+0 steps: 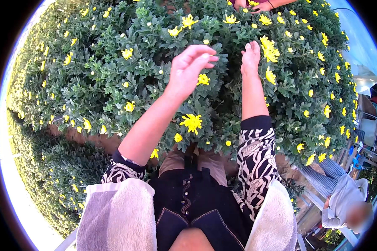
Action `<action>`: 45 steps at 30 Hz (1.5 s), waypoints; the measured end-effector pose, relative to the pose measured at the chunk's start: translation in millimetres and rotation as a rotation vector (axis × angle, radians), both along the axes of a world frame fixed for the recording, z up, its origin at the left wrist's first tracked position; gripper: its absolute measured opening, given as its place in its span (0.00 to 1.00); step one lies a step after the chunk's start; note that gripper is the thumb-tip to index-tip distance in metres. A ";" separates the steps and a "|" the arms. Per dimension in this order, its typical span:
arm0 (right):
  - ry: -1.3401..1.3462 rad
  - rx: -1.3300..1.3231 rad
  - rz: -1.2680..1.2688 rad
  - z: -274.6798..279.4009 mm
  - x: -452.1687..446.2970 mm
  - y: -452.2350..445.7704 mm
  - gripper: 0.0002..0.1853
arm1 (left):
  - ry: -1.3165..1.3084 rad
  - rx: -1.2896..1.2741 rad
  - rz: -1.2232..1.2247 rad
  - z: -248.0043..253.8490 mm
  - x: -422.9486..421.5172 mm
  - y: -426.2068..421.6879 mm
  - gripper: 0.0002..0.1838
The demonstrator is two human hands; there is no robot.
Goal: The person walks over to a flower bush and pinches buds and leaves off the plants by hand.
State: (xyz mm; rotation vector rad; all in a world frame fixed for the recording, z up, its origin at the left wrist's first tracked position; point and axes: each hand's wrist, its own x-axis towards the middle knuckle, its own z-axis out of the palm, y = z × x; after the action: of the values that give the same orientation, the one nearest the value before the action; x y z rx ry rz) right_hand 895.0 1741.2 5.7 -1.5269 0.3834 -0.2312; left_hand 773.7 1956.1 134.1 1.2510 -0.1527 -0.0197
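Note:
My left hand [190,69] hovers over the leaves with its fingers loosely bent and the thumb apart from them; nothing shows in it. Just below its fingertips is a yellow chrysanthemum [203,79], and a small yellow bud [206,42] sits just above. My right hand [250,59] reaches up among the foliage, fingers raised and slightly curled, with no object visible in them. Close to its right side stands a cluster of yellow chrysanthemum blooms [269,50]. A larger open bloom [192,123] lies nearer my body, between my forearms.
Dense chrysanthemum plants [100,79] with scattered blooms and buds spread around me. Another person's hands [262,6] are among the plants at the top. A person in a grey top [347,196] is at the lower right. Brown soil [98,142] shows between rows.

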 end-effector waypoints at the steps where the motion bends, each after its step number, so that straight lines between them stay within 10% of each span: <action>1: 0.012 -0.023 -0.055 -0.7 16.7 -0.4 0.28 | 0.056 -0.008 -0.022 0.6 5.7 -19.9 0.11; 6: -0.005 -0.040 -0.037 2.5 45.2 0.4 0.27 | 0.373 0.287 -0.032 -40.0 56.1 -79.1 0.15; 10: 0.106 0.026 0.125 -19.5 45.9 -11.7 0.06 | 0.515 0.726 0.091 -74.6 106.0 -92.1 0.26; 16: 0.231 0.343 0.294 -20.8 -3.1 -9.7 0.06 | 0.338 1.086 0.115 -100.3 123.5 -98.7 0.25; 26: 0.500 0.239 0.218 -59.2 -10.8 -21.3 0.09 | 0.380 0.654 0.219 -118.7 114.0 -97.1 0.05; 28: 0.499 -0.230 0.171 -62.3 -9.1 -23.5 0.11 | 0.329 0.676 0.217 -122.8 113.1 -96.5 0.07; 32: -0.250 -0.196 0.187 -12.2 -17.3 -15.5 0.12 | 0.175 0.836 0.237 -131.3 108.5 -95.8 0.09; 36: -0.385 -0.183 0.298 -20.9 -1.1 -12.4 0.11 | 0.033 0.945 0.226 -118.9 99.9 -99.7 0.12; 40: 0.064 0.237 0.149 -39.9 1.0 -18.2 0.11 | 0.169 0.865 0.163 -119.8 99.2 -95.6 0.12; 43: 0.295 0.055 0.089 -48.8 -4.3 -31.8 0.10 | 0.295 0.675 0.156 -124.9 98.0 -96.8 0.13; 45: 0.443 -0.517 0.198 -39.5 -15.7 -38.3 0.08 | 0.323 0.588 0.161 -125.8 95.4 -98.9 0.13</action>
State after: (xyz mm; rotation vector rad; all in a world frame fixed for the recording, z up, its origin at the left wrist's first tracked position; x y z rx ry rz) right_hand 879.3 1702.8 -33.8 -2.1191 0.5440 0.1863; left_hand 869.1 1857.2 8.3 1.8229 0.2531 -0.1347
